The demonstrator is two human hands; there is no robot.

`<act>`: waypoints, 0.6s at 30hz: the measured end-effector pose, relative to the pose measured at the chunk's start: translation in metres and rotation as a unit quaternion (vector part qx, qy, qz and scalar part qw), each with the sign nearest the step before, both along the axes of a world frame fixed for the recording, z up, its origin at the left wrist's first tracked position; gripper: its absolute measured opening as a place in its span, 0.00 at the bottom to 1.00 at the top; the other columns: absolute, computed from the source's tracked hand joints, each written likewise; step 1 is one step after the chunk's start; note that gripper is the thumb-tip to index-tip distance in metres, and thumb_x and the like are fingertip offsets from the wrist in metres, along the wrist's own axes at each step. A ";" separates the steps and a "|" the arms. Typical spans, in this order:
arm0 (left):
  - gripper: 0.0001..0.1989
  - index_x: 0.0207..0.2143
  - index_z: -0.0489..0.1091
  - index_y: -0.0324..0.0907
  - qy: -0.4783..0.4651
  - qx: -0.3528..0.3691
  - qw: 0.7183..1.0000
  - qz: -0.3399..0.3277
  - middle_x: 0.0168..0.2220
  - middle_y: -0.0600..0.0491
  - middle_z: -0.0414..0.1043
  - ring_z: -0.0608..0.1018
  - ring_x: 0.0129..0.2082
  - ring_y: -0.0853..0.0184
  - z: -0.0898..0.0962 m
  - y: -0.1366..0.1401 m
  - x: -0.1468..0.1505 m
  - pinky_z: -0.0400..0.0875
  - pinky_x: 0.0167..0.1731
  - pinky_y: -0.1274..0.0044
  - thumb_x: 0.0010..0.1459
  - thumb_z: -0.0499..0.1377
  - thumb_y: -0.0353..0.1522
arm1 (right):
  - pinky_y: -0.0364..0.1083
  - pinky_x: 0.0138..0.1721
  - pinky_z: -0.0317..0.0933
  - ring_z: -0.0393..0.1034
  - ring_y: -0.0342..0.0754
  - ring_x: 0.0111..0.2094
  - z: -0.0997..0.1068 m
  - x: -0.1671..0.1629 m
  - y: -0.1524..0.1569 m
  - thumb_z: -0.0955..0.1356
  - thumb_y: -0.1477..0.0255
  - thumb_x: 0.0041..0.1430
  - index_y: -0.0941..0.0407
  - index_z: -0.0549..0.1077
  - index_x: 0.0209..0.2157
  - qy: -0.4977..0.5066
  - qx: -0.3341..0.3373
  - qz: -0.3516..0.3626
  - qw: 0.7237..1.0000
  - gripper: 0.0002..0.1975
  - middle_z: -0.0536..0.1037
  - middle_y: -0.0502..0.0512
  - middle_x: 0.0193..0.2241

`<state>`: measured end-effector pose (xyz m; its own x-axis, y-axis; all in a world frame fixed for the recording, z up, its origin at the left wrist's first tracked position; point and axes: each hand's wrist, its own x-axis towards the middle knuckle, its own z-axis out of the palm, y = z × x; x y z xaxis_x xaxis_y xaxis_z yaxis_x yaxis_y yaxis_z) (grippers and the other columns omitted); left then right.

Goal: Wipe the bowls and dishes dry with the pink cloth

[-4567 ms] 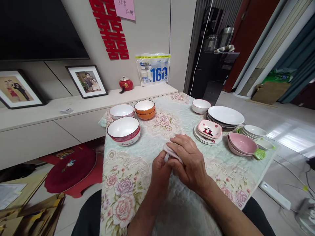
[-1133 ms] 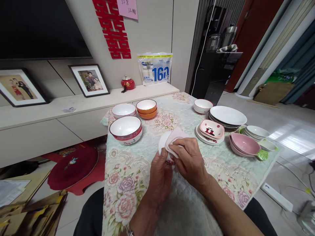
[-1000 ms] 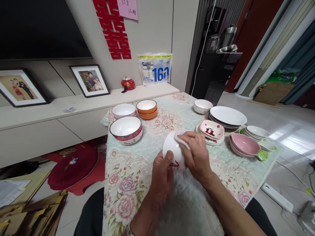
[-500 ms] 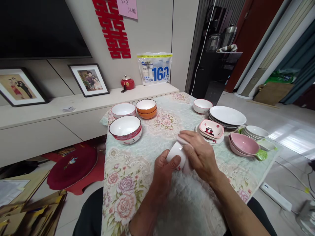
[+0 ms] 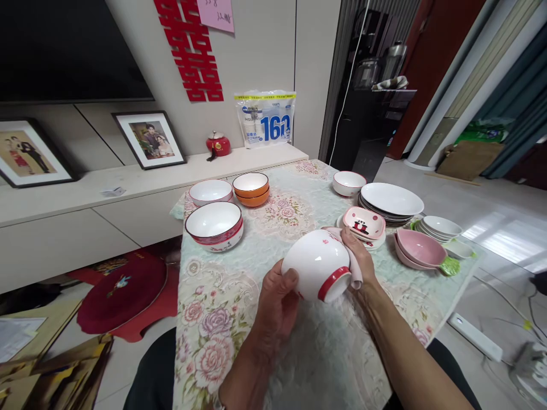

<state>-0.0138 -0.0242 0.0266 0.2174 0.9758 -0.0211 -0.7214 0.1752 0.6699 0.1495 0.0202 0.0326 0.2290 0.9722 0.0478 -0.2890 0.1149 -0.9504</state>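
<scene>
A white bowl [image 5: 314, 259] with a red foot ring is held above the table, tipped on its side, its outer wall and foot toward the viewer. The left hand [image 5: 280, 290] grips it by the near side, thumb pressed on the outer wall; where its other fingers lie inside is hidden. On the opposite side, the right hand [image 5: 358, 250] holds a pale pink cloth [image 5: 355, 272] against the bowl, with a loose edge hanging beside the foot.

The step in hand appears to be wiping the bowl. Reaching more of the surface would call for the left hand to turn it while the right presses the cloth, with enough hold that the glazed wall does not slip.

Just beyond the right hand sits a square pink dish [image 5: 364, 222] on plates; farther right of the grip are pink leaf-shaped bowls [image 5: 421, 249], and behind those dishes a stack of large plates [image 5: 392, 199]. Beyond the grip to the left stand nested red-patterned bowls [image 5: 213, 222] and two stacked orange bowls [image 5: 251, 197], all on a floral tablecloth [image 5: 222, 324].
</scene>
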 end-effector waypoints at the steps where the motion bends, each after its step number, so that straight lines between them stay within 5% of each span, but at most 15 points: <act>1: 0.19 0.43 0.78 0.37 -0.011 0.002 1.000 0.003 0.35 0.47 0.80 0.77 0.31 0.65 0.001 0.000 0.000 0.70 0.33 0.75 0.50 0.68 0.39 | 0.48 0.41 0.69 0.76 0.53 0.38 -0.001 -0.002 0.001 0.73 0.51 0.52 0.54 0.80 0.31 0.026 -0.013 -0.004 1.000 0.19 0.82 0.53 0.31; 6: 0.20 0.44 0.78 0.37 0.003 0.009 0.999 -0.038 0.38 0.46 0.80 0.78 0.33 0.63 0.000 0.002 -0.002 0.70 0.34 0.75 0.52 0.67 0.40 | 0.47 0.32 0.67 0.73 0.51 0.30 0.006 0.005 0.003 0.76 0.50 0.43 0.54 0.77 0.24 -0.002 -0.012 -0.026 1.000 0.21 0.79 0.53 0.25; 13: 0.18 0.35 0.76 0.36 0.098 -0.013 0.993 -0.070 0.28 0.51 0.76 0.73 0.27 0.69 -0.005 0.004 -0.008 0.65 0.28 0.79 0.49 0.70 0.41 | 0.43 0.23 0.55 0.62 0.42 0.21 0.012 0.018 0.000 0.74 0.53 0.51 0.57 0.77 0.26 -0.099 -0.005 0.060 0.993 0.19 0.73 0.49 0.20; 18: 0.17 0.31 0.73 0.37 0.103 -0.034 0.991 -0.075 0.26 0.52 0.74 0.72 0.25 0.70 -0.004 0.004 -0.009 0.64 0.28 0.79 0.43 0.73 0.37 | 0.44 0.29 0.60 0.68 0.45 0.27 0.011 0.016 -0.002 0.69 0.57 0.61 0.57 0.78 0.30 -0.237 0.075 0.054 0.967 0.17 0.76 0.51 0.26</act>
